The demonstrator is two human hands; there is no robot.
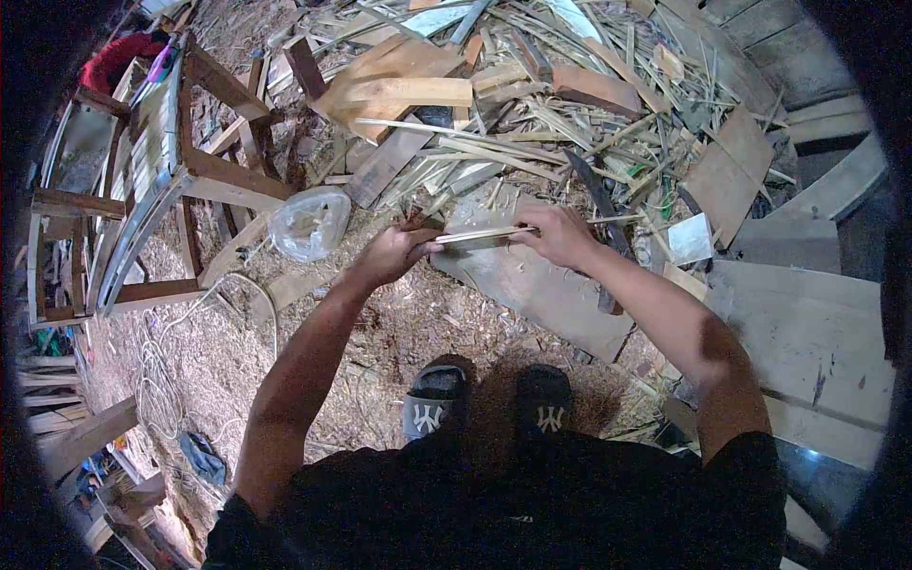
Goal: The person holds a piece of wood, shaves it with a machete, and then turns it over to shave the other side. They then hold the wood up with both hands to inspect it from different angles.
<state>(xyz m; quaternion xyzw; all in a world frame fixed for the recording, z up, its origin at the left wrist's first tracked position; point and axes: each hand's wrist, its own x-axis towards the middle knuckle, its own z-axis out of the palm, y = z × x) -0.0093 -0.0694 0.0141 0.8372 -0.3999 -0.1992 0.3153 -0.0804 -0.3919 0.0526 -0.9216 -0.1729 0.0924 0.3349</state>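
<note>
A thin pale wood strip (483, 235) is held level between my two hands. My left hand (394, 255) is closed on its left end, with a small dark brown piece (416, 220) by the fingers. My right hand (556, 237) pinches the strip farther right, and a thin stick (616, 218) shows just beyond that hand. Under the hands lies a flat grey-brown board (551, 304). A dark long tool or bar (591, 185), its kind unclear, rests just beyond my right hand.
A wooden frame (237, 178) stands at the left, near a clear plastic bag (311, 224) and a looped cord (152, 375). Scrap strips and blocks (598, 90) are piled ahead. Large panels (798, 332) lie at the right. Sandalled feet stand on sawdust (399, 328).
</note>
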